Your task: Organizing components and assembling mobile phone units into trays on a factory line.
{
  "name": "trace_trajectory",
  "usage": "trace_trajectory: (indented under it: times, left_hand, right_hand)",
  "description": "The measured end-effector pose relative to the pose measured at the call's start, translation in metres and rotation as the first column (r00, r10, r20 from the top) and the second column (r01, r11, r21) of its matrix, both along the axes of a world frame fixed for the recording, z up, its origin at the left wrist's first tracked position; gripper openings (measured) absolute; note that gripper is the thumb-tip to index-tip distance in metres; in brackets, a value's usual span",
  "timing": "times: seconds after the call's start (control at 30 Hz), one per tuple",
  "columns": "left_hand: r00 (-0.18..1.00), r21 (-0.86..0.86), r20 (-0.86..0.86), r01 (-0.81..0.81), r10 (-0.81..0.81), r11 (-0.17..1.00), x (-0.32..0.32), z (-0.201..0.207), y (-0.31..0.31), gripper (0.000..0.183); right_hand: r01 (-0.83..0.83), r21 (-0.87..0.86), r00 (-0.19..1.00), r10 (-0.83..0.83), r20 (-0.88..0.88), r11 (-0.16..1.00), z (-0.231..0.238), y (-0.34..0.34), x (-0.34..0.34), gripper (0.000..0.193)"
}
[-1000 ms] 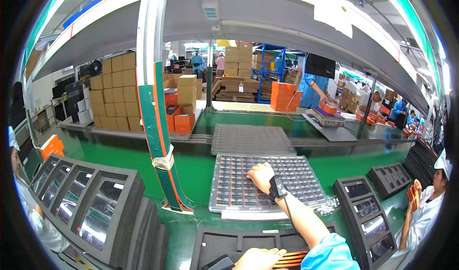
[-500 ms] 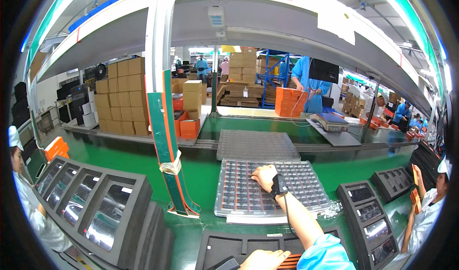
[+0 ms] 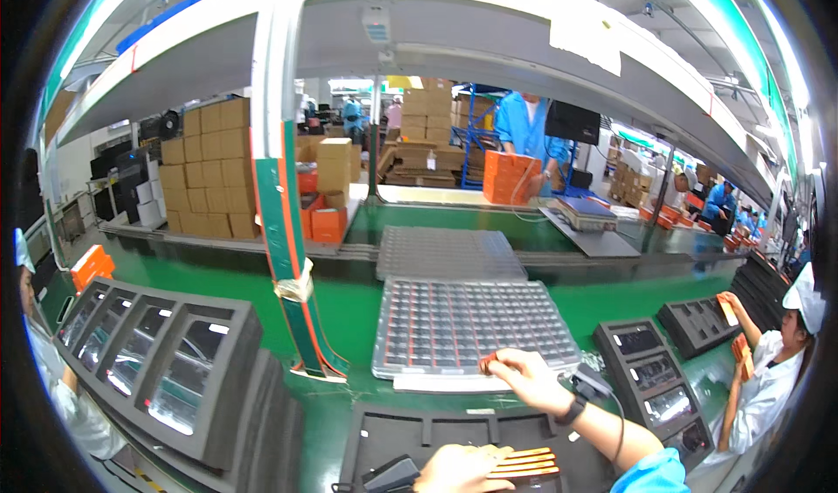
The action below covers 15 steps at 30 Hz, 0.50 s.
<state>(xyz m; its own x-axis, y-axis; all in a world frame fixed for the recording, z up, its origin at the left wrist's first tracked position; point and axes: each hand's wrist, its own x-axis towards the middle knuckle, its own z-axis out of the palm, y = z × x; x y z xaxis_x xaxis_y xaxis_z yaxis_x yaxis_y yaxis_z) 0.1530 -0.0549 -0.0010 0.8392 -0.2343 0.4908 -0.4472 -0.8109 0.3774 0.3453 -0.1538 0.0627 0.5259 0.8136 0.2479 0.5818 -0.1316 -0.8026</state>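
My left hand (image 3: 461,470), at the lower edge, is closed around several flat orange-and-black strips (image 3: 525,463) that fan out to the right. My right hand (image 3: 531,381) pinches a small orange-red piece (image 3: 487,364) over the front right part of a clear plastic compartment tray (image 3: 476,372). Small dark parts with orange-red edges sit in rows in that tray. Below both hands lies a black foam tray (image 3: 410,430) with recesses, partly covered by my left hand. A dark strap and a cabled black device (image 3: 594,379) are at my right wrist.
Another clear tray (image 3: 449,253) lies behind the first. Foam trays with glossy dark panels stand at left (image 3: 188,379) and right (image 3: 650,371). A green-and-white post (image 3: 284,205) rises left of the trays. A co-worker (image 3: 768,362) at right holds orange pieces.
My right hand has moved back from the middle of the compartment tray toward its front right edge, now with a small orange-red piece showing in its fingers. My left hand keeps the strips.
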Motion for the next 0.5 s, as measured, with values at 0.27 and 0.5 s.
trace_trajectory:
  times: [0.27,0.5]
  left_hand:
    - [0.998,0.037,-0.058,-0.030,0.032,0.999,0.009,0.005,0.002,0.061]
    - [0.965,-0.402,-0.242,-0.008,-0.098,0.916,0.014,0.001,-0.003,0.037]
  right_hand:
    - [0.100,0.262,0.788,-0.237,0.568,0.960,-0.025,-0.111,-0.104,0.020]
    - [0.365,0.391,0.898,-0.430,0.092,0.845,-0.049,-0.091,-0.126,0.012]
